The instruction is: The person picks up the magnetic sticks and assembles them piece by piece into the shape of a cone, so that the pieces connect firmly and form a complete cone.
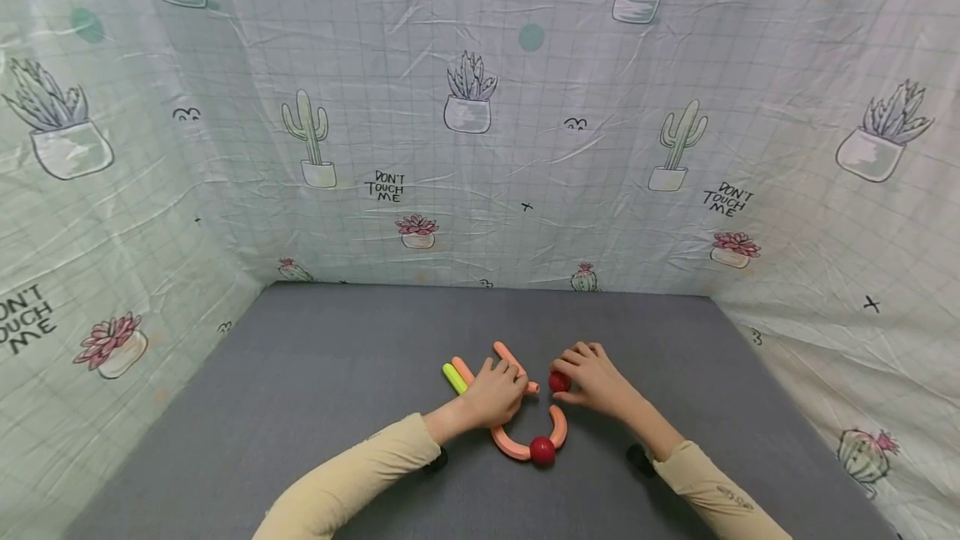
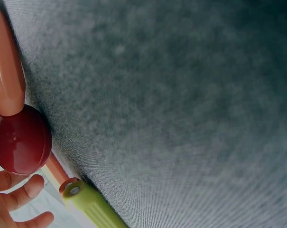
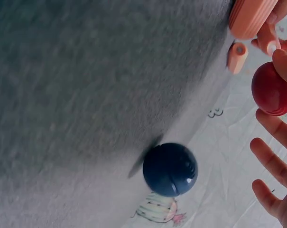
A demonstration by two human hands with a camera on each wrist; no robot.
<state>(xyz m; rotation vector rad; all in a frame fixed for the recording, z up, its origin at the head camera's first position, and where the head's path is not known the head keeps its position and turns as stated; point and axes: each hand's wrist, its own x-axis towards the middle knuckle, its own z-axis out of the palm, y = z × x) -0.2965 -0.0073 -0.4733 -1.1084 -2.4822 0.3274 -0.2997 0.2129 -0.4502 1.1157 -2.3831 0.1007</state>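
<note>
In the head view my left hand [image 1: 495, 392] grips a short orange rod [image 1: 533, 388], its end poking out past the fingers toward the right. My right hand [image 1: 597, 382] pinches a red ball [image 1: 559, 382] between thumb and fingers, a small gap from that rod end. The right wrist view shows this held ball [image 3: 270, 90] with the other fingers spread beside it. Below the hands, a second red ball [image 1: 542, 451] joins two curved orange pieces [image 1: 510, 445]; the left palm covers part of the longer curve.
Left of the left hand lie a lime-green rod [image 1: 453, 378] and an orange rod [image 1: 462, 370]. Another orange rod [image 1: 505, 353] lies just beyond it. A dark blue ball [image 3: 171, 169] sits on the grey table [image 1: 337, 357], hidden from the head view. Patterned sheeting [image 1: 525, 148] encloses the table.
</note>
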